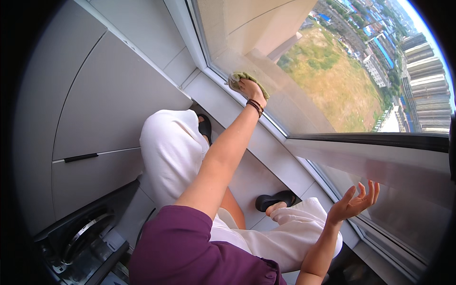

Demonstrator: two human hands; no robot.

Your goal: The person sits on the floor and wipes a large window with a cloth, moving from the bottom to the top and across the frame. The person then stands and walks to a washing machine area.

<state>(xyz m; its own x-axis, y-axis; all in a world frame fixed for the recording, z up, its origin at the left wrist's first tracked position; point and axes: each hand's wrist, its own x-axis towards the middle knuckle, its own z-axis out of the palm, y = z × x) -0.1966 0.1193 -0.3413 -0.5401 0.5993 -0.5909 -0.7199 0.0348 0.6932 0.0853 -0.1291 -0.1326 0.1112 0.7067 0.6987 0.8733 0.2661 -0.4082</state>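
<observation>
My left hand presses a green cloth against the lower corner of a large window pane. Part of the cloth is bunched under the fingers, and dark beaded bracelets circle that wrist. Off to the right, my right hand hangs in the air with fingers apart and nothing in it. It is nearest to the white window frame; whether the fingertips touch it I cannot tell. A tiled sill runs along the base of the glass, below my left forearm.
Grey cabinet fronts with a black handle rise on the left. Below them sits an appliance with a round door. My knees are bent, and black slippers rest on the tiled floor. Through the glass, ground and buildings lie far below.
</observation>
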